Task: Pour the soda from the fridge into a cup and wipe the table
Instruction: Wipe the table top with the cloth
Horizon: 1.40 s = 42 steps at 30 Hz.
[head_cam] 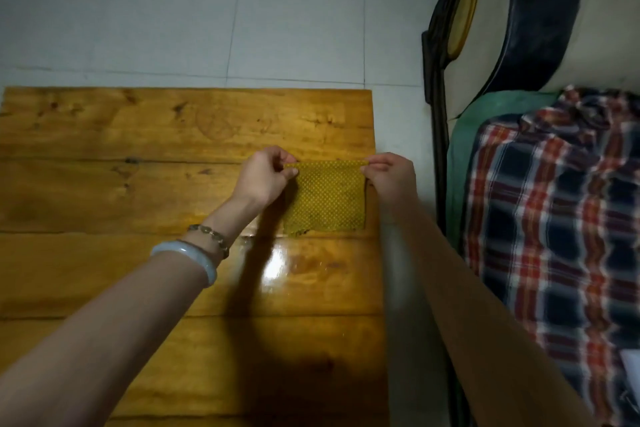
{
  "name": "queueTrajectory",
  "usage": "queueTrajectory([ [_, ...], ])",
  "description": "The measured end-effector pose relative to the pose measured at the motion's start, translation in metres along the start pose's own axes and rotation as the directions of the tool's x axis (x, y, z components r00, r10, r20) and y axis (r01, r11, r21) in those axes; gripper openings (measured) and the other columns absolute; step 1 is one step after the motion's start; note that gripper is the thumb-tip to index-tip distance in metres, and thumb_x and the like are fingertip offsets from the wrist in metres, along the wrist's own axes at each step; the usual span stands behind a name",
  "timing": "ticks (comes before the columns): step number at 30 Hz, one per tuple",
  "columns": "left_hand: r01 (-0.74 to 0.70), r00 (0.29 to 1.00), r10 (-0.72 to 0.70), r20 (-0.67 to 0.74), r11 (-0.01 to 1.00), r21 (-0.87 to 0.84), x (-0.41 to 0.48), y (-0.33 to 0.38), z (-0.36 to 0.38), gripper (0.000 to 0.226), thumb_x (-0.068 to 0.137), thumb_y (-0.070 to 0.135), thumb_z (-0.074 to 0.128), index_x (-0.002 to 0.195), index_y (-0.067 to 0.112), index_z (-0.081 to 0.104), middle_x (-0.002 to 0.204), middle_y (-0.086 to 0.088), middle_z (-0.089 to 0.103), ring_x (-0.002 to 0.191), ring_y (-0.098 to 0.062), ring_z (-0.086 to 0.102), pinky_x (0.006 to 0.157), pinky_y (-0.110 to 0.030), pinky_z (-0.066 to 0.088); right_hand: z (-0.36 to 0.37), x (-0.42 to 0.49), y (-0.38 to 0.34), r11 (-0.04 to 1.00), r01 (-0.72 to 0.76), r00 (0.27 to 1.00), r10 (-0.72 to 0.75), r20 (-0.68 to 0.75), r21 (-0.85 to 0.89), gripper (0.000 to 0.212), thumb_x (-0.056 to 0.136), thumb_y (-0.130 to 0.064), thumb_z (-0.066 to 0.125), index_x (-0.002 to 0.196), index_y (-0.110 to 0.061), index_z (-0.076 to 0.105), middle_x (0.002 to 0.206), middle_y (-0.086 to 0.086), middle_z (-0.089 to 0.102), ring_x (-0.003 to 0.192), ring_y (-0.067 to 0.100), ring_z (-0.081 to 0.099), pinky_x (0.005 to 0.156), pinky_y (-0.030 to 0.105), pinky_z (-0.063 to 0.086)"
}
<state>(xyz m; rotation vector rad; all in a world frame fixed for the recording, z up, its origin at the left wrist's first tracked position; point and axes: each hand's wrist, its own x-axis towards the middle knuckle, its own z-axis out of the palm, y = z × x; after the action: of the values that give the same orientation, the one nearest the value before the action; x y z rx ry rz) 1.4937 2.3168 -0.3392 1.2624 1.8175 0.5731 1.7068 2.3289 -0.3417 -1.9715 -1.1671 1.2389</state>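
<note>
left hand (264, 177) pinches cloth (325, 198) corner | right hand (391, 175) pinches other corner | table (104, 184)

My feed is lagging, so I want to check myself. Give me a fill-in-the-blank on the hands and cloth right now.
1. The left hand and right hand each pinch a top ____ of the cloth.
2. The bangle is on the ____ wrist.
3. On the table, the cloth is near the ____ edge.

Missing words: corner; left; right.
</note>
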Motion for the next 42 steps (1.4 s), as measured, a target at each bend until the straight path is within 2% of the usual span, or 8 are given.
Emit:
queueTrajectory([
  [6, 0.063, 0.994, -0.077, -0.08, 0.983, -0.17, 0.063, 0.02, 0.005, 0.024, 0.079, 0.006, 0.072, 0.071, 0.024, 0.058, 0.07, 0.0, 0.058, 0.066, -0.011, 0.053, 0.064, -0.02, 0.044, 0.004, 0.062, -0.024, 0.996, 0.001, 0.999, 0.002, -0.037, 0.089, 0.015, 0.077, -0.009, 0.069, 0.09, -0.017, 0.066, 0.087, 0.005, 0.069, 0.085, 0.021, 0.066, 0.082, 0.04, 0.056],
  [17, -0.032, 0.99, 0.018, -0.142, 0.995, -0.096, 0.147, 0.035, 0.013, 0.02, 0.078, 0.009, 0.074, 0.074, 0.024, 0.061, 0.075, 0.0, 0.062, 0.074, -0.015, 0.058, 0.075, -0.031, 0.05, 0.01, 0.127, -0.046, 0.993, 0.116, 0.98, -0.117, -0.164, -0.012, 0.02, 0.08, -0.006, 0.066, 0.097, -0.015, 0.058, 0.08, -0.001, 0.063, 0.074, 0.012, 0.059, 0.05, -0.001, 0.036],
  [20, 0.004, 0.986, -0.023, -0.166, 0.993, -0.115, 0.154, 0.037, 0.016, 0.014, 0.08, 0.009, 0.073, 0.08, 0.018, 0.062, 0.071, 0.005, 0.059, 0.075, -0.016, 0.058, 0.074, -0.028, 0.049, 0.016, 0.135, -0.045, 0.987, 0.148, 0.971, -0.157, -0.182, -0.061, 0.016, 0.082, -0.005, 0.061, 0.097, -0.01, 0.059, 0.071, -0.009, 0.056, 0.077, 0.019, 0.062, 0.067, 0.021, 0.051],
  [23, -0.053, 0.97, 0.073, -0.233, 0.994, 0.09, 0.144, 0.039, 0.02, 0.028, 0.085, 0.017, 0.068, 0.11, 0.01, 0.058, 0.104, -0.007, 0.062, 0.102, -0.025, 0.058, 0.092, -0.033, 0.045, 0.025, 0.134, -0.04, 0.954, 0.25, 0.945, -0.278, -0.174, -0.166, 0.021, 0.083, -0.004, 0.057, 0.104, -0.005, 0.059, 0.086, 0.002, 0.06, 0.09, 0.026, 0.061, 0.08, 0.033, 0.05],
  [25, -0.181, 0.926, 0.29, -0.244, 0.904, 0.388, 0.124, 0.035, 0.024, 0.048, 0.091, 0.028, 0.058, 0.13, 0.004, 0.044, 0.13, -0.014, 0.049, 0.121, -0.028, 0.045, 0.103, -0.037, 0.033, 0.031, 0.127, -0.034, 0.831, 0.397, 0.86, -0.485, -0.159, -0.389, 0.03, 0.082, -0.007, 0.06, 0.112, -0.005, 0.058, 0.107, 0.012, 0.059, 0.106, 0.028, 0.054, 0.089, 0.035, 0.044],
  [29, -0.443, 0.844, 0.529, 0.09, 0.593, 0.672, 0.09, 0.013, 0.037, 0.064, 0.098, 0.05, 0.027, 0.146, 0.009, 0.029, 0.154, -0.009, 0.026, 0.141, -0.023, 0.024, 0.113, -0.043, 0.016, 0.045, 0.107, -0.015, 0.375, 0.609, 0.637, -0.756, 0.149, -0.698, 0.05, 0.086, -0.027, 0.048, 0.129, -0.003, 0.05, 0.137, 0.019, 0.048, 0.13, 0.035, 0.041, 0.107, 0.048, 0.031],
  [38, -0.394, 0.91, 0.3, 0.284, 0.418, 0.819, 0.091, -0.001, 0.041, 0.085, 0.087, 0.07, -0.003, 0.15, 0.014, -0.007, 0.158, -0.004, -0.008, 0.145, -0.018, -0.009, 0.115, -0.051, -0.011, 0.052, 0.1, 0.012, 0.284, 0.521, 0.777, -0.548, 0.31, -0.805, 0.069, 0.094, -0.052, 0.021, 0.144, -0.005, 0.028, 0.152, 0.014, 0.027, 0.142, 0.025, 0.021, 0.115, 0.05, 0.007],
  [42, -0.344, 0.938, 0.182, 0.294, 0.578, 0.74, 0.074, 0.022, 0.03, 0.08, 0.092, 0.064, 0.013, 0.15, 0.014, -0.007, 0.158, -0.003, -0.009, 0.145, -0.017, -0.01, 0.116, -0.045, -0.009, 0.043, 0.081, -0.008, 0.315, 0.509, 0.819, -0.465, 0.338, -0.801, 0.068, 0.094, -0.051, 0.014, 0.147, -0.008, 0.017, 0.156, 0.01, 0.015, 0.145, 0.023, 0.008, 0.114, 0.045, -0.004],
])
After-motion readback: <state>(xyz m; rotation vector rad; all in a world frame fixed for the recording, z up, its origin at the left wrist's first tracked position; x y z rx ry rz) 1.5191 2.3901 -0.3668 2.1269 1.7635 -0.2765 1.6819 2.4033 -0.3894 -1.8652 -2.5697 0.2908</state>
